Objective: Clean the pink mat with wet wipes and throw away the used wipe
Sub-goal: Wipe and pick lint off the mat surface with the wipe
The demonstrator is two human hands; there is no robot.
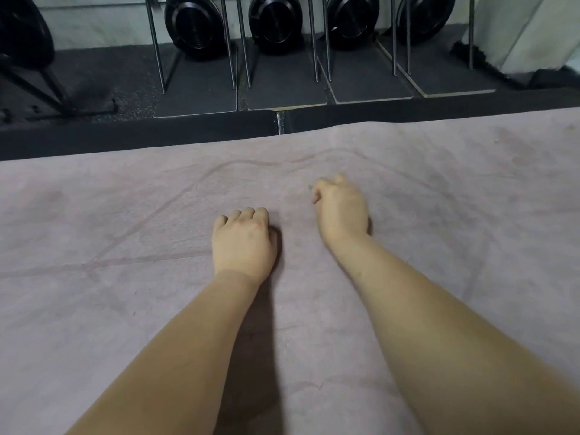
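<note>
The pink mat (125, 221) fills the lower two thirds of the view, with faint dark stains and curved crease lines on it. My left hand (243, 241) rests on the mat near the middle, its fingers curled into a fist. A little further forward and to the right, my right hand (340, 210) also lies on the mat with its fingers curled under. I see no wet wipe anywhere, and what lies under either palm is hidden.
Beyond the mat's far edge runs a black padded strip (141, 130) with a metal joint (280, 122). Behind it, on dark floor tiles, stand metal racks (238, 58) holding black weight plates (193, 25). A black machine frame (37, 86) is at far left.
</note>
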